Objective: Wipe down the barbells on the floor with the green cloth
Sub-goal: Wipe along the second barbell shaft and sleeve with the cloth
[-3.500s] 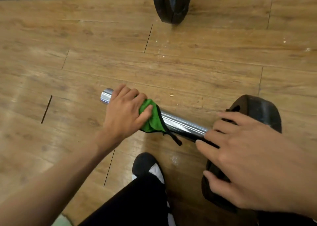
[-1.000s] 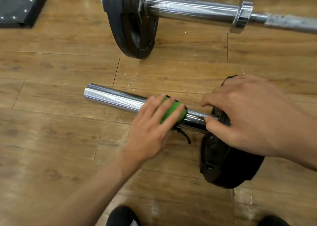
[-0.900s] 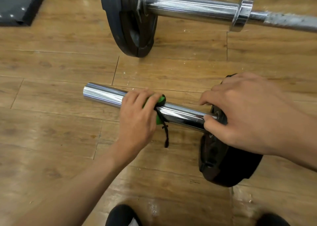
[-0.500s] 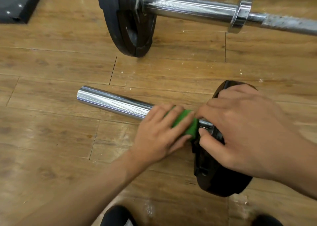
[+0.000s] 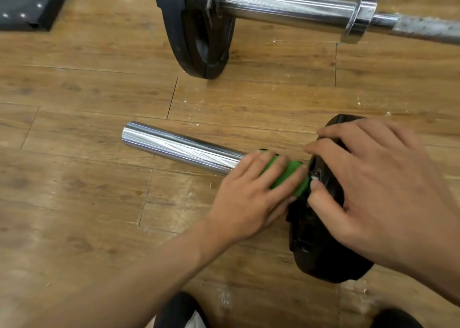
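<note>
1. left hand has its fingers wrapped round the green cloth on the near barbell sleeve, now slid from mid-sleeve right up against the plate.
2. right hand still gripping that plate's top edge.
3. second barbell behind, same spot.

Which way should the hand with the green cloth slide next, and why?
Probably away from the black plate, toward the open end of the sleeve. The left hand grips the green cloth round the sleeve right against the plate, which the right hand holds, so only that way looks free.
</note>
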`<state>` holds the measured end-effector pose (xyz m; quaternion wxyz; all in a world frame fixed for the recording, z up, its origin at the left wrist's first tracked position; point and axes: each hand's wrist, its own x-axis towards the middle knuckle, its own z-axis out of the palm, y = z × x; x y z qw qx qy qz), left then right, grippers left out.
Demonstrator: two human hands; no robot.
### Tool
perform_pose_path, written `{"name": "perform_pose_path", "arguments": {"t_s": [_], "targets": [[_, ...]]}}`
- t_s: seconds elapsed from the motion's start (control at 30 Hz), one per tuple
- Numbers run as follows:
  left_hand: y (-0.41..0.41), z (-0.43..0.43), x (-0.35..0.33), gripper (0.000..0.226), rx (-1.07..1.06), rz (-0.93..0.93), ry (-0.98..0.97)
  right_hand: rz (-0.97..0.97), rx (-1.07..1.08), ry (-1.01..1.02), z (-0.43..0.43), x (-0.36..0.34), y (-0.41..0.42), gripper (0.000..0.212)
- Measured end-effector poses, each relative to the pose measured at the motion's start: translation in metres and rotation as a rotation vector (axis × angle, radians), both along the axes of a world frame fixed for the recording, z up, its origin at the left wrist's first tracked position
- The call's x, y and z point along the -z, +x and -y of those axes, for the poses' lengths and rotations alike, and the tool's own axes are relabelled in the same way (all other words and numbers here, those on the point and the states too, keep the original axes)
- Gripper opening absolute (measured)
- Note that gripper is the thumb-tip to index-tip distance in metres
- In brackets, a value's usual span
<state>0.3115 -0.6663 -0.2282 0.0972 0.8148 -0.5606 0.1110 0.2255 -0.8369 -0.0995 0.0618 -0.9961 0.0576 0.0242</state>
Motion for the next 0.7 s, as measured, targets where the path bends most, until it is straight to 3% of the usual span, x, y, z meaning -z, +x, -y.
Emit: {"name": "perform_pose_path", "arguments": {"t_s": [0.13,0.33,0.47,0.6,0.7], "targets": [[0.04,-0.025,-0.008,0.053,-0.186,0.014,-0.011,-0.027,0.014,-0.004,0.001,0.001,0.004,0.052],[0.084,-0.073,-0.011,0.038,-0.346,-0.009,-0.077,-0.051,0.012,-0.022,-0.004,-0.001,-0.001,0.048],[0.121,-0.121,-0.012,0.042,-0.474,-0.011,-0.068,-0.032,0.007,-0.032,-0.004,0.001,-0.001,0.046],[0.109,-0.107,-0.012,0.034,-0.671,-0.052,-0.167,-0.039,0.007,-0.045,-0.005,0.0,0.003,0.05],[0.081,-0.08,-0.014,0.035,-0.621,-0.074,-0.15,-0.052,-0.001,-0.065,-0.006,0.001,0.005,0.052]]}}
